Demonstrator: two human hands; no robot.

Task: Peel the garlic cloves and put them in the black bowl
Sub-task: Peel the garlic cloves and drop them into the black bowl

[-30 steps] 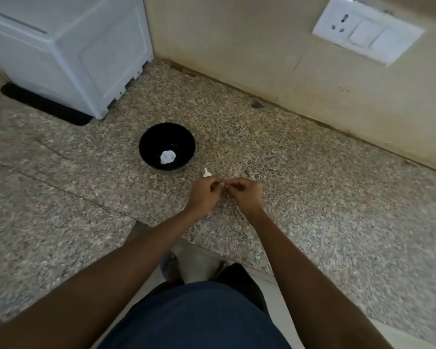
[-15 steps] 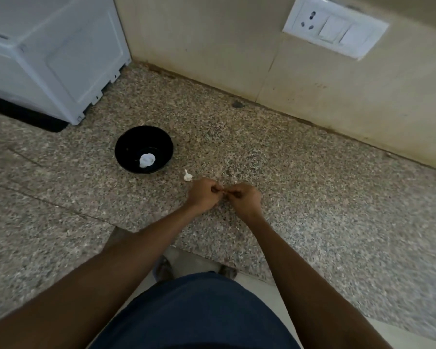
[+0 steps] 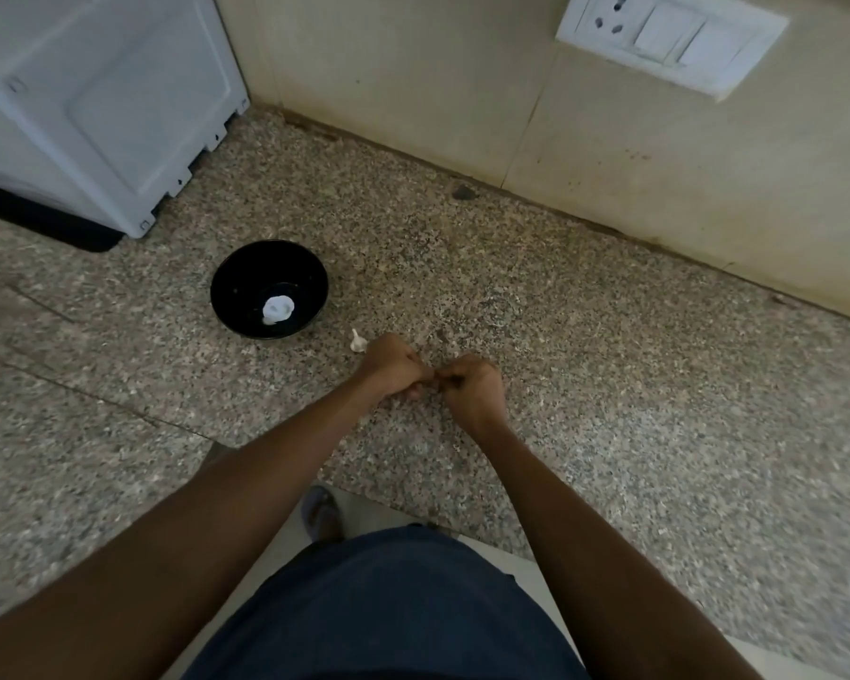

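- The garlic clove under work is hidden: whatever is being peeled sits pinched between the two hands, and only a dark sliver shows where the fingertips meet, too small to tell apart as skin or clove.
- The left hand (image 3: 392,365) is curled shut, knuckles up, its fingertips pressed against those of the right hand (image 3: 472,387), which is closed the same way; both seem to grip one small item, though I cannot tell which hand bears it.
- Against the pictures from a moment ago, the hands hold the same touching pinch just above the granite counter (image 3: 609,385); only the view has shifted, so the peel looks unfinished.
- One loose garlic clove (image 3: 358,341) lies on the counter just beside the left hand, between it and the bowl, in the same spot as before; it looks unpeeled, with its papery tail on.
- The black bowl (image 3: 236,282) stands near, to the left, with a white piece of garlic (image 3: 278,309) already resting on its bottom, unchanged.
- Judged from this, the task is partly done: one piece is in, one in hand, one waiting.
- Farther out stand a white appliance (image 3: 94,100) and a wall switch plate (image 3: 668,39).
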